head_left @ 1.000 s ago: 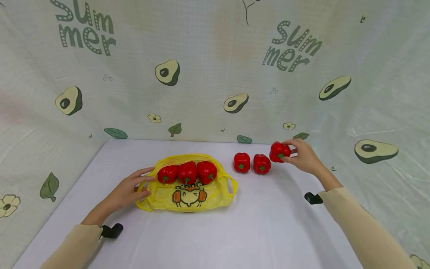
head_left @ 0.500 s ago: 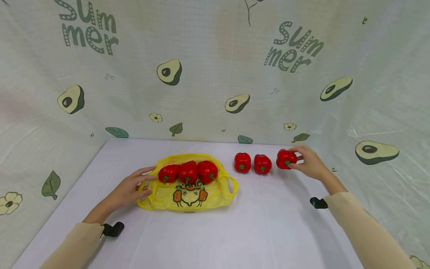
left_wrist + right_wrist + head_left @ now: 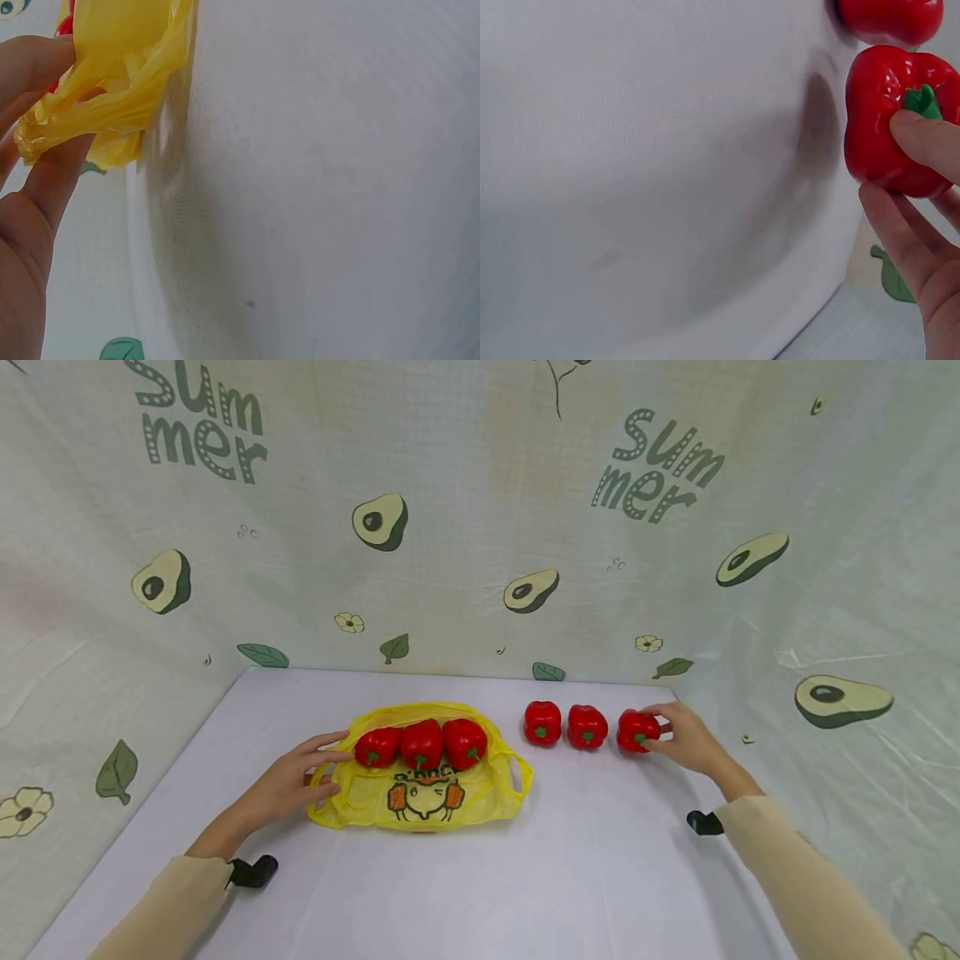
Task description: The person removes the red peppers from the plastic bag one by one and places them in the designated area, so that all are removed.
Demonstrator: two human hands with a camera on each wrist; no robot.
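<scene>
White tabletop (image 3: 480,893), avocado-print cloth (image 3: 450,452) behind, right hand (image 3: 686,742) gripping pepper (image 3: 634,728), relaxed left hand (image 3: 279,787) apparently touching bag (image 3: 483,793)

Glossy red bell peppers (image 3: 422,745) have green stems (image 3: 541,732). A thin yellow plastic bag (image 3: 487,793) bears dark lettering (image 3: 424,773) and an orange-sided cartoon face (image 3: 425,797). The flat worktop (image 3: 465,893) is lilac-white. The off-white cloth backdrop (image 3: 450,460) shows green lettering, avocados (image 3: 380,522) and leaves (image 3: 116,768). Both long sleeves (image 3: 802,868) are beige.
</scene>
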